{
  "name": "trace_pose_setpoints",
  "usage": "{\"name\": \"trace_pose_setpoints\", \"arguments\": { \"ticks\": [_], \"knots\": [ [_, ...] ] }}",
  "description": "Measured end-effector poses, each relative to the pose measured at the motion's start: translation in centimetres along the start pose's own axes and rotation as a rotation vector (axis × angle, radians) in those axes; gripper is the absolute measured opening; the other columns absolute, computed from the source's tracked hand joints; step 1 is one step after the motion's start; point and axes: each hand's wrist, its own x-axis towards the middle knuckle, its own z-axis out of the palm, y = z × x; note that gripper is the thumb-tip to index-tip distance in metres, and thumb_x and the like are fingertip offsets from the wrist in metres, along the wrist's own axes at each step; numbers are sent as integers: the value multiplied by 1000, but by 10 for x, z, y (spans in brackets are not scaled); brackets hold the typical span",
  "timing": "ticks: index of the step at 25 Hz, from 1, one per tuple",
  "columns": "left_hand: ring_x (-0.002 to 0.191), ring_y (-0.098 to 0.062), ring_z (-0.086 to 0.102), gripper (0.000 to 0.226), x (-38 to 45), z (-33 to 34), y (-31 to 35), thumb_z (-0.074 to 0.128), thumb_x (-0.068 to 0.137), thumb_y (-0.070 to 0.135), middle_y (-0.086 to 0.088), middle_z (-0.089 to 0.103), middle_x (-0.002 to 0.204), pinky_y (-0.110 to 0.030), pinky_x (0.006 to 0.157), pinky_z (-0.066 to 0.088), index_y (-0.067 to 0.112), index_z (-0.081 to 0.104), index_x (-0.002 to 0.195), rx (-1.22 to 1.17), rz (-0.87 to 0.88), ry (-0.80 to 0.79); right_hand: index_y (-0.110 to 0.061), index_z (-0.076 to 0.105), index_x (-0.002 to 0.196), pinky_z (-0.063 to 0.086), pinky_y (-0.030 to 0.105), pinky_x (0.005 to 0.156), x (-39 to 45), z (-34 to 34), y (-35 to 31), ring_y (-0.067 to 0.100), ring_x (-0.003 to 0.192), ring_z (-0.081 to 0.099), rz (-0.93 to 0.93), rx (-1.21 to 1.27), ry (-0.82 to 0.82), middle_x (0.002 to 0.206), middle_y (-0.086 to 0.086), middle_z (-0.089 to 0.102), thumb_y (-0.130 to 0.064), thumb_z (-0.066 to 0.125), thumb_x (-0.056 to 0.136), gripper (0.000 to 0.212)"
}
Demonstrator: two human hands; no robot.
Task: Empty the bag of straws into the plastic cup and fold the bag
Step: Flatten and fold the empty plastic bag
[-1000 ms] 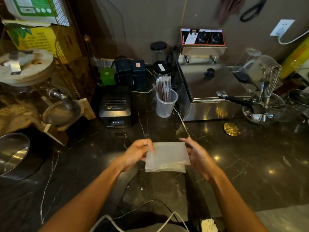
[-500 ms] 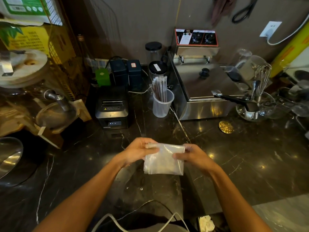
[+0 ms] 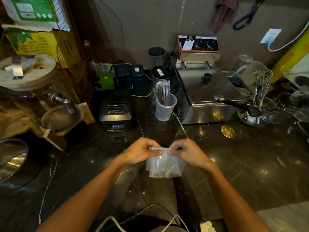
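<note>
arms: bare to elbows, no sleeves | wrists: nothing worn | left hand (image 3: 142,152), right hand (image 3: 187,153): ungloved

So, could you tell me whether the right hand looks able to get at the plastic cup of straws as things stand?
Probably yes, once freed: the right hand has its grip on the bag, but the dark counter between it and the plastic cup looks bare.

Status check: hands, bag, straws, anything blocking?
Left hand and right hand pinch the bag's top edge. Bag empty, part folded, above the counter. Straws upright in plastic cup. Nothing in the way.
</note>
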Motion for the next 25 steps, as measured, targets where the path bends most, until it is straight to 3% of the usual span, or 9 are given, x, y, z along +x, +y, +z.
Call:
{"name": "trace_pose_setpoints", "arguments": {
  "ticks": [4,8,12,14,16,19,22,25],
  "knots": [
    [88,-22,79,17,-8,-5,-7,71,96,20,-9,81,93,-33,79,62,7,80,100,-141,-42,44,-13,82,93,60,24,73,-2,-5,10,12,81,77,72,209,1,89,3,81,-21,78,92,9],
    [92,-21,79,18,-11,0,-10,70,95,18,-9,82,96,-27,75,62,7,80,104,-235,-70,56,-7,80,97,59,23,72,-16,-2,24,15,82,77,131,403,80,92,7,80,-18,77,92,13],
    [97,-21,78,17,-11,2,-12,68,96,17,-10,81,101,-29,78,63,10,80,105,-318,-102,29,-10,78,97,58,27,75,-39,9,38,18,87,76,243,650,268,94,5,80,-19,76,91,11],
    [95,-20,78,16,-6,10,-14,67,96,15,-8,81,101,-30,78,64,12,80,105,-328,-116,-17,-9,76,105,59,31,78,-56,19,47,21,89,76,304,753,261,99,7,79,-29,81,85,28],
    [90,-17,78,14,2,26,-17,69,95,14,-5,82,97,-30,77,63,12,80,104,-338,-141,-43,-9,73,120,61,40,89,-80,28,58,30,103,76,396,865,201,115,13,78,-31,85,82,46],
    [88,-14,76,15,15,55,-17,73,93,16,-1,81,94,-29,74,63,12,80,105,-292,-194,-103,-8,74,124,60,43,95,-124,38,73,30,109,75,436,955,255,120,13,78,-18,79,90,37],
    [87,-11,76,15,24,89,-8,74,92,19,-2,79,98,-25,70,62,13,78,106,-167,-229,-222,-12,79,115,61,30,72,-163,47,84,20,92,76,482,909,449,113,9,80,-23,79,89,28],
    [79,-7,75,12,29,128,5,75,91,15,-1,77,91,-19,64,59,7,77,100,-45,-194,-403,-12,80,103,50,22,51,-201,45,94,11,63,68,557,824,637,89,2,80,-23,78,91,17]
  ]
}}
